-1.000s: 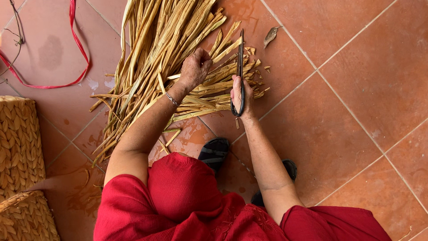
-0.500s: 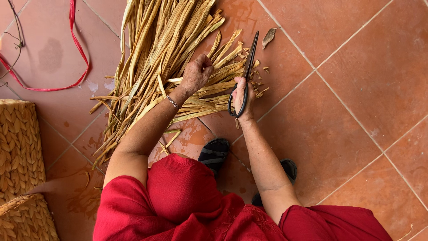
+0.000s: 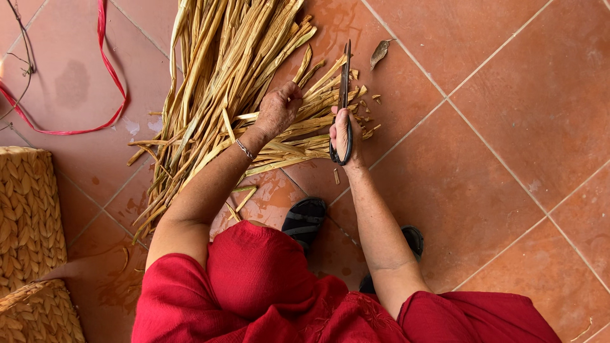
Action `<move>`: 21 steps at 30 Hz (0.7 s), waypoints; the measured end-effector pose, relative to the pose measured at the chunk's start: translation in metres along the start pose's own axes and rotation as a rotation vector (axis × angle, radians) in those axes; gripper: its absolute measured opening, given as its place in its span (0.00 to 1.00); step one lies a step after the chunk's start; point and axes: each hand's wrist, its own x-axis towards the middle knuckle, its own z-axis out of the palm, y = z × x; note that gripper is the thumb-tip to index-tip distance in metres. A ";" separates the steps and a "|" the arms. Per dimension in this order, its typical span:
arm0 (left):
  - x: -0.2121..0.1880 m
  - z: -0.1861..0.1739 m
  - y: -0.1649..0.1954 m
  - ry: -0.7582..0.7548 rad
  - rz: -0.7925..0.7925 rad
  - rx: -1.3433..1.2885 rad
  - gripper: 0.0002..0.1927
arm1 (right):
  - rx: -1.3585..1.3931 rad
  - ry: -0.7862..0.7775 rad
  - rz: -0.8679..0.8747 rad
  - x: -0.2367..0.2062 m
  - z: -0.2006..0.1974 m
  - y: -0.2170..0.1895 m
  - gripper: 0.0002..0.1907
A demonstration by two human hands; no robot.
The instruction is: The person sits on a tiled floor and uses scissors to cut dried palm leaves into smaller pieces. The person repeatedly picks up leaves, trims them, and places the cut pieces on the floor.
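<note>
Trimming step: dried reed stalks, flat, fibrous and straw-yellow, are being pinned to the tiled floor by the left hand, its grip clenched on the bundle ends. Black scissors are being grasped by the right hand, blades nearly closed. Next cut probably calls for reopened blades at the ragged tips.

We see pale straw-yellow dried leaves on the terracotta-orange tiled floor, black scissors, a red ribbon, tan braided-weave baskets, red clothing, black sandals and a silver bracelet.
</note>
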 end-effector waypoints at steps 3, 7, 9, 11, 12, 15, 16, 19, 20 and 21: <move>0.000 0.002 -0.001 0.012 0.021 -0.001 0.03 | -0.047 0.010 -0.023 -0.001 -0.003 0.000 0.35; 0.001 0.001 0.000 0.002 0.001 -0.001 0.03 | -0.172 0.032 -0.167 -0.001 -0.004 0.005 0.33; 0.002 0.001 0.001 -0.012 -0.031 0.003 0.04 | -0.261 0.062 -0.211 -0.003 -0.004 0.007 0.33; 0.002 0.002 0.003 -0.041 -0.053 0.027 0.03 | -0.229 0.084 -0.172 -0.006 -0.002 0.006 0.34; 0.002 0.003 0.003 -0.056 -0.064 0.039 0.03 | -0.213 0.095 -0.152 -0.007 -0.002 0.005 0.34; 0.002 0.007 0.003 -0.102 -0.053 0.094 0.03 | -0.113 0.172 -0.083 -0.013 -0.002 0.001 0.34; 0.002 0.008 0.001 -0.117 -0.003 0.126 0.03 | -0.107 0.169 -0.090 -0.013 -0.003 -0.001 0.33; 0.012 0.008 -0.005 -0.137 0.079 0.283 0.04 | -0.083 0.143 -0.108 -0.010 -0.007 -0.004 0.32; 0.021 0.006 -0.009 -0.129 0.061 0.378 0.06 | -0.071 0.124 -0.112 -0.010 -0.007 -0.003 0.31; 0.030 0.003 -0.012 -0.120 0.044 0.472 0.08 | -0.059 0.104 -0.118 -0.008 -0.008 -0.001 0.30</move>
